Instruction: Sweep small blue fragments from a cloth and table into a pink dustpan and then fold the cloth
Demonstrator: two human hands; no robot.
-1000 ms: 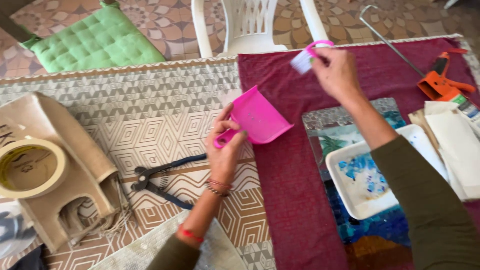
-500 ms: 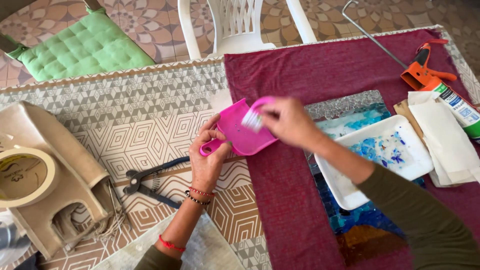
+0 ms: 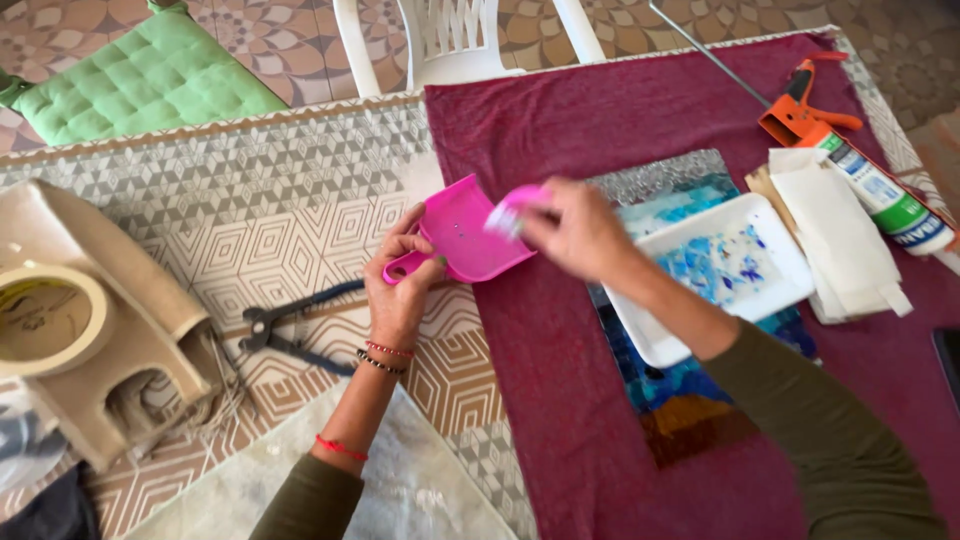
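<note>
While gripped by its handle in the left hand, pink dustpan under right hand pinching a small brush.

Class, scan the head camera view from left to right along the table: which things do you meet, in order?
Roll of tape → pliers → left hand → pink scoop → right hand → white tray → folded white paper → sealant tube in its orange gun.

Your left hand reaches up from bottom centre, forearm near vertical, bracelets at the wrist, fingers curled in a closed grip. Your right hand comes in from the lower right, sleeve to the wrist, fingertips pinched, blurred.
</note>
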